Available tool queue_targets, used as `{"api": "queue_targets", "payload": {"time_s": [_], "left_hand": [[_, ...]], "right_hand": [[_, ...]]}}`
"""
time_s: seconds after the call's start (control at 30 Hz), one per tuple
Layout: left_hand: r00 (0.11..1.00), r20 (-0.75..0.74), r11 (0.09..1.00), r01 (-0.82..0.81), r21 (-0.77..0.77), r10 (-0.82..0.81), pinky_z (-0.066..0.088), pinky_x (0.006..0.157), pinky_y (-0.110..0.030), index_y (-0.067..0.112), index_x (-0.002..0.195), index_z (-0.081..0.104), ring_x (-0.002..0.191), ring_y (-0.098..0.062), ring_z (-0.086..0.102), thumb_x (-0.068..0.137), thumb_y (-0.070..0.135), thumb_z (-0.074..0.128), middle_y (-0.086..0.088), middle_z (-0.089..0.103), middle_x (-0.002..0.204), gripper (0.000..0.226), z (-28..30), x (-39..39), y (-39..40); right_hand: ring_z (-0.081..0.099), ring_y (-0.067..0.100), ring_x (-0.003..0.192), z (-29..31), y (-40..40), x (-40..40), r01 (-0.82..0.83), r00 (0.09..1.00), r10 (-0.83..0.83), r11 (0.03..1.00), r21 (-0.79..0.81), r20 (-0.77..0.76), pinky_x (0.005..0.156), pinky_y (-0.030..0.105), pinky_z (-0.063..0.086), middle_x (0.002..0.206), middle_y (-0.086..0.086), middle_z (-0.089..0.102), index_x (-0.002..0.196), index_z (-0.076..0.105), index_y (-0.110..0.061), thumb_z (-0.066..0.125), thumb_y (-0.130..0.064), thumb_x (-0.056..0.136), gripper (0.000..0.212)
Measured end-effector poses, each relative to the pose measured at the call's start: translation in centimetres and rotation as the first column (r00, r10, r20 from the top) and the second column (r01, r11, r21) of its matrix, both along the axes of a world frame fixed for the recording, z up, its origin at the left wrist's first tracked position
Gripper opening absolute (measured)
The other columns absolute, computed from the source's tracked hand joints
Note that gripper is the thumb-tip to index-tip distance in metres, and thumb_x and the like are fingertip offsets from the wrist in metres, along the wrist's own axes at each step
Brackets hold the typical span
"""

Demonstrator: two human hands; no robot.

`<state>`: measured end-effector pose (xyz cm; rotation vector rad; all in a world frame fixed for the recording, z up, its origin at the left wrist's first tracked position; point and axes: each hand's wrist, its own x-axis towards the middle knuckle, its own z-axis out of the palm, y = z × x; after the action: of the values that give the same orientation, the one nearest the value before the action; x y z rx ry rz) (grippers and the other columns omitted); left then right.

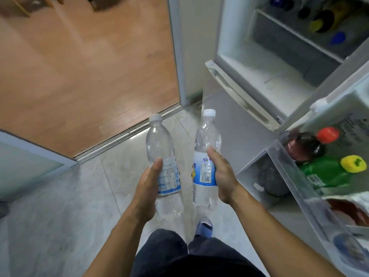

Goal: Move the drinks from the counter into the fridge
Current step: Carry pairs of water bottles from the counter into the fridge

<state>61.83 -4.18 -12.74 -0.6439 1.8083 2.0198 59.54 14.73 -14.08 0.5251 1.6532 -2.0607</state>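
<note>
The person stands at the open fridge [265, 62], the left hand [148, 188] wrapped around one clear water bottle [159, 144] and the right hand [221, 174] around another [207, 136], both upright above the floor. The door shelf [279, 156] already holds bottles, so each should probably go in singly, upright, into a free gap.

The fingers of both hands are hidden behind the bottles they hold. Label print on the left bottle [169, 177] is too blurred to read. The fridge door shelf [311, 198] is cut off by the right edge, its lower items smeared. Dark bottles on the upper fridge shelf [295, 35] are blurred and cropped at the top.
</note>
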Motion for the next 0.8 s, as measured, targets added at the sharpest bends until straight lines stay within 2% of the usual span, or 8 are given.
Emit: {"api": "queue_targets", "payload": {"time_s": [0.13, 0.27, 0.4, 0.47, 0.57, 0.6, 0.7, 0.8], "left_hand": [[0.995, 0.018, 0.994, 0.097, 0.047, -0.098, 0.059, 0.061, -0.029, 0.022, 0.112, 0.062, 0.083, -0.021, 0.075, 0.071, 0.067, 0.055, -0.003, 0.077, 0.093, 0.062, -0.4, -7.1, 1.2], [0.974, 0.066, 0.975, 0.212, 0.066, -0.216, 0.06, 0.065, -0.036, 0.016, 0.113, 0.065, 0.086, -0.027, 0.075, 0.064, 0.07, 0.061, -0.011, 0.076, 0.097, 0.072, -0.4, -14.9, 3.3], [0.926, 0.053, 0.926, 0.37, 0.078, -0.375, 0.058, 0.068, -0.036, 0.013, 0.115, 0.067, 0.08, -0.027, 0.074, 0.085, 0.061, 0.056, -0.012, 0.076, 0.093, 0.058, 0.4, -23.9, 5.7], [0.886, 0.011, 0.884, 0.461, 0.073, -0.463, 0.057, 0.07, -0.037, 0.013, 0.117, 0.066, 0.081, -0.026, 0.074, 0.076, 0.067, 0.057, -0.011, 0.076, 0.094, 0.068, 1.5, -27.9, 6.8], [0.819, -0.062, 0.811, 0.573, 0.116, -0.57, 0.056, 0.073, -0.038, 0.015, 0.119, 0.065, 0.088, -0.027, 0.074, 0.061, 0.073, 0.062, -0.01, 0.076, 0.099, 0.082, 3.6, -33.3, 8.7], [0.797, -0.089, 0.787, 0.605, 0.125, -0.598, 0.056, 0.075, -0.039, 0.017, 0.119, 0.066, 0.088, -0.026, 0.074, 0.06, 0.074, 0.063, -0.01, 0.076, 0.099, 0.083, 4.2, -35.0, 9.5], [0.751, -0.143, 0.733, 0.66, 0.164, -0.645, 0.054, 0.081, -0.043, 0.018, 0.119, 0.065, 0.085, -0.025, 0.073, 0.063, 0.075, 0.073, -0.007, 0.076, 0.096, 0.08, 6.0, -38.8, 12.5], [0.745, -0.234, 0.703, 0.667, 0.247, -0.624, 0.057, 0.071, -0.041, 0.019, 0.115, 0.067, 0.085, -0.026, 0.074, 0.069, 0.05, 0.075, -0.01, 0.075, 0.098, 0.056, 7.7, -41.6, 16.1]], "right_hand": [[0.074, 0.024, 0.079, -0.1, 2.2, -5.1, 0.128, 0.992, -0.128, 0.991, 0.035, -0.005, 0.087, 0.04, 0.058, 0.092, 0.014, 0.074, 0.099, 0.071, -0.011, 0.054, -0.068, 0.082, 0.062], [0.076, 0.022, 0.087, -0.1, 3.6, -9.8, 0.32, 0.947, -0.322, 0.944, 0.087, 0.015, 0.086, 0.039, 0.057, 0.096, 0.007, 0.077, 0.111, 0.069, -0.015, 0.056, -0.063, 0.087, 0.056], [0.074, 0.024, 0.095, 1.9, 4.3, -15.0, 0.497, 0.866, -0.499, 0.863, 0.086, 0.005, 0.089, 0.04, 0.057, 0.104, 0.009, 0.076, 0.123, 0.064, -0.011, 0.067, -0.076, 0.067, 0.085], [0.073, 0.025, 0.098, 3.5, 4.5, -17.4, 0.585, 0.81, -0.587, 0.809, 0.061, 0.012, 0.09, 0.042, 0.058, 0.109, 0.01, 0.075, 0.126, 0.062, -0.013, 0.066, -0.075, 0.056, 0.094], [0.076, 0.02, 0.088, 5.6, 5.1, -20.4, 0.696, 0.718, -0.696, 0.718, 0.009, -0.021, 0.061, 0.024, 0.059, 0.102, 0.008, 0.077, 0.119, 0.066, -0.016, 0.07, -0.068, 0.055, 0.083], [0.076, 0.019, 0.086, 6.1, 5.4, -21.2, 0.726, 0.687, -0.726, 0.687, -0.002, -0.042, 0.056, 0.02, 0.057, 0.101, 0.006, 0.078, 0.118, 0.066, -0.017, 0.072, -0.065, 0.056, 0.078], [0.074, 0.016, 0.093, 7.5, 6.6, -23.0, 0.793, 0.602, -0.788, 0.609, -0.02, -0.129, 0.059, 0.017, 0.055, 0.102, -0.001, 0.078, 0.118, 0.064, -0.02, 0.078, -0.05, 0.058, 0.068], [0.073, 0.02, 0.1, 8.8, 8.5, -24.7, 0.827, 0.544, -0.796, 0.562, 0.01, -0.266, 0.075, 0.028, 0.059, 0.107, -0.001, 0.076, 0.118, 0.063, -0.022, 0.086, -0.034, 0.067, 0.057]]}}
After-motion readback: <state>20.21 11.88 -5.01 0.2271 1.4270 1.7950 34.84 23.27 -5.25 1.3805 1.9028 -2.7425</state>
